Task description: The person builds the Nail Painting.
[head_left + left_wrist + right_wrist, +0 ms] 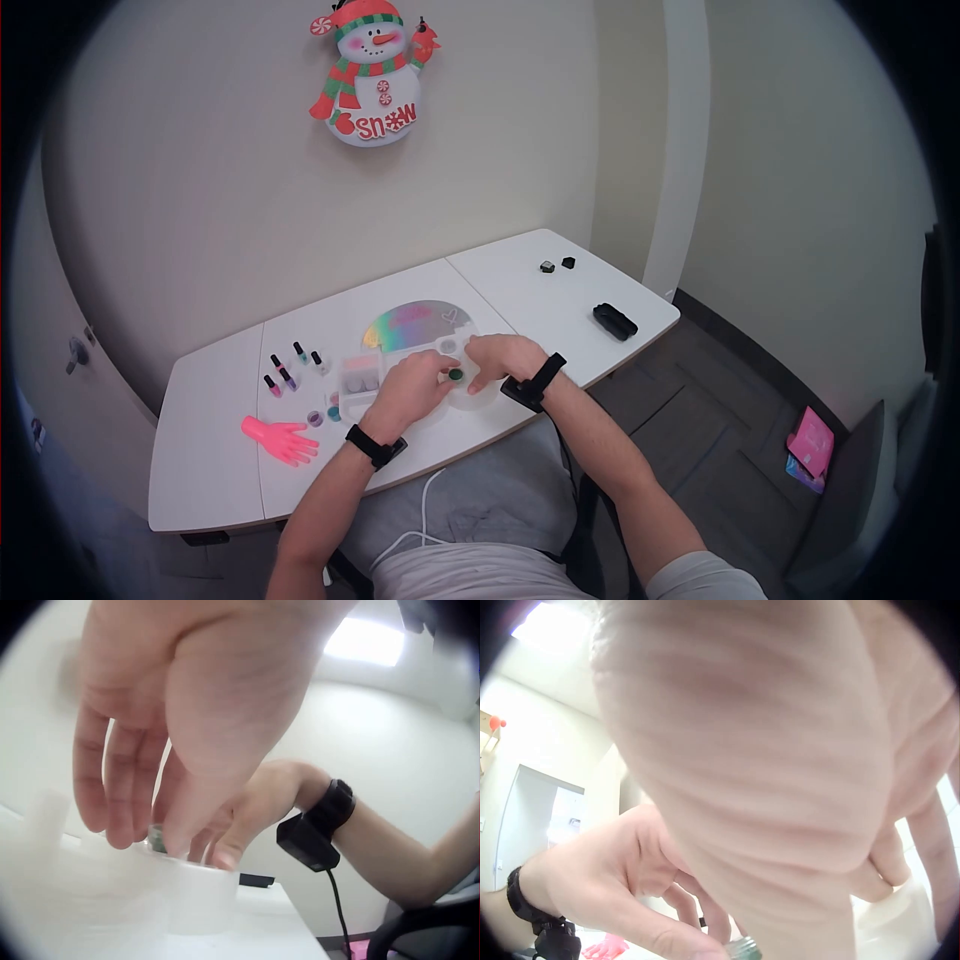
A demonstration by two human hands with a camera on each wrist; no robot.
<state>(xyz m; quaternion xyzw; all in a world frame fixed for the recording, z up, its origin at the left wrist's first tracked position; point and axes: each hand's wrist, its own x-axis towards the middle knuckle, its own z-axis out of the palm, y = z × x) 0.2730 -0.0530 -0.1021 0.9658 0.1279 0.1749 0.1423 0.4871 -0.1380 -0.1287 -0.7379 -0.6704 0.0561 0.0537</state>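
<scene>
My left hand [408, 388] pinches a small clear jar with green contents [456, 375] between thumb and fingers. The jar [157, 839] is partly hidden by the thumb in the left wrist view, and its edge [744, 949] shows beside the left thumb in the right wrist view. Below it stands a round translucent white container [201, 900]. My right hand [505, 358] is on the container's far right side, thumb and fingers bent around its rim; their exact contact is partly hidden.
Left of the hands are a clear divided box [361, 375], small jars [334, 413], several polish bottles [299, 352] and a pink hand model [283, 440]. Behind lies an iridescent palette [415, 322]. A black case [615, 321] and two small dark items [547, 267] are at right.
</scene>
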